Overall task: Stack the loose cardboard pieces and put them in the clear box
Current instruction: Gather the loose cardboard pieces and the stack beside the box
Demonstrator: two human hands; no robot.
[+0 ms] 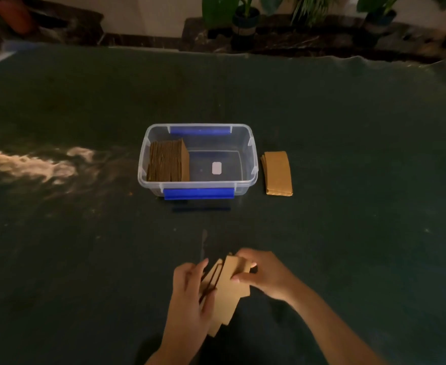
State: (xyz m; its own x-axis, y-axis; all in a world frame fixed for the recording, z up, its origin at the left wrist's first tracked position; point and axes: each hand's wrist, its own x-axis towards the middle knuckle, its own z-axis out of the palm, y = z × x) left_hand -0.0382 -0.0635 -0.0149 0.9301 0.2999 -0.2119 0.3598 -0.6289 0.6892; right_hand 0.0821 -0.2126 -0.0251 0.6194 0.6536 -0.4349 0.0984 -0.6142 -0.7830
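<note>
Both hands, left hand [190,293] and right hand [265,275], grip clamped on flat rectangular cardboard pieces [228,293].

The scene is dim and warm-toned, with heavy grain in the dark areas. A bright, blown-out patch of light falls across the left of the dark desk [58,233], while the rest stays murky. The far wall glows pale. The wide lens bows the desk's far edge, and the plants [245,11] at the top look soft and smeared.
</note>
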